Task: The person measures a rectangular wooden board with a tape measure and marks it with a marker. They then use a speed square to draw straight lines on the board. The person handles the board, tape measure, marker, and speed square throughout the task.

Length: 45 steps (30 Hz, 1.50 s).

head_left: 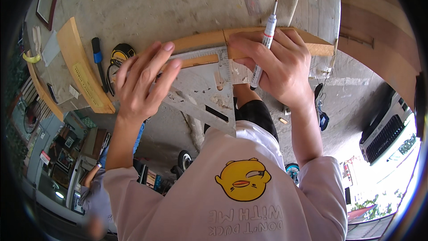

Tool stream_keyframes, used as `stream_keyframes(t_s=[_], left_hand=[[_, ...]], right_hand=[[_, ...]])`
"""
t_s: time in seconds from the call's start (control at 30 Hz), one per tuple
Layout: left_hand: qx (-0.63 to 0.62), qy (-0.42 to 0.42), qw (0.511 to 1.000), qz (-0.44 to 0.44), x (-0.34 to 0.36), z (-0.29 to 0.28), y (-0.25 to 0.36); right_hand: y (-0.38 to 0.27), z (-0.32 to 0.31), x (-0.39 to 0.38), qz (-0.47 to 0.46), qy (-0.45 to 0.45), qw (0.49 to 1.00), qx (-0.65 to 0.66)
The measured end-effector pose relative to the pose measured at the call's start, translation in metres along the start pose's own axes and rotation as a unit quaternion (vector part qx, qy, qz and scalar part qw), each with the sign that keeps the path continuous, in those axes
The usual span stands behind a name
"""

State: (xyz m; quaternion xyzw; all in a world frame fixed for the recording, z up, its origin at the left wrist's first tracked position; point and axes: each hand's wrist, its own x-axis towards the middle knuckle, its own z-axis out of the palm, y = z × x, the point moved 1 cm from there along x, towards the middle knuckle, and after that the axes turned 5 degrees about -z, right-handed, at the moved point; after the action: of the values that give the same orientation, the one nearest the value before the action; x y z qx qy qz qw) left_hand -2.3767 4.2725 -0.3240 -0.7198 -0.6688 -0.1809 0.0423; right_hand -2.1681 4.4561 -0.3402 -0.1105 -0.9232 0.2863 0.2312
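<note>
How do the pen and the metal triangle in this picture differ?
Shape: the pen is a slim rod, the metal triangle a broad, slotted plate.
Colour: the pen is mostly white, the metal triangle grey.
Pose: the pen is held tilted in the right hand; the metal triangle sits by the left hand.
Both carry dark markings.

At one o'clock, your slender white marker [269, 32] has a smooth plastic barrel. Your silver triangular metal set square [228, 98], at the dial's centre, looks dull and stained. Toward twelve, the long tan wooden strip [200, 40] looks smooth against your rough, blotched, beige-grey surface [187, 4]. At six, your white T-shirt [187, 183] is matt cloth.
</note>
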Motion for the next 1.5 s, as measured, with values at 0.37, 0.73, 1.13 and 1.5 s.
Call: stream_keyframes(t_s=[0.37, 0.73, 1.13, 1.5], left_hand=[[0.004, 0.033, 0.999, -0.036, -0.013, 0.001, 0.005], [-0.013, 0.037, 0.999, -0.026, -0.014, 0.002, -0.001], [-0.005, 0.041, 0.998, -0.036, -0.016, 0.005, 0.0], [-0.005, 0.048, 0.998, -0.037, -0.013, 0.006, 0.0]], right_hand=[[-0.008, -0.006, 0.0, 0.022, -0.036, 0.999, 0.0], [-0.008, -0.005, 0.001, 0.022, -0.041, 0.999, 0.002], [-0.008, -0.005, 0.003, 0.016, -0.046, 0.999, -0.01], [-0.01, -0.004, 0.002, 0.028, -0.036, 0.999, -0.006]])
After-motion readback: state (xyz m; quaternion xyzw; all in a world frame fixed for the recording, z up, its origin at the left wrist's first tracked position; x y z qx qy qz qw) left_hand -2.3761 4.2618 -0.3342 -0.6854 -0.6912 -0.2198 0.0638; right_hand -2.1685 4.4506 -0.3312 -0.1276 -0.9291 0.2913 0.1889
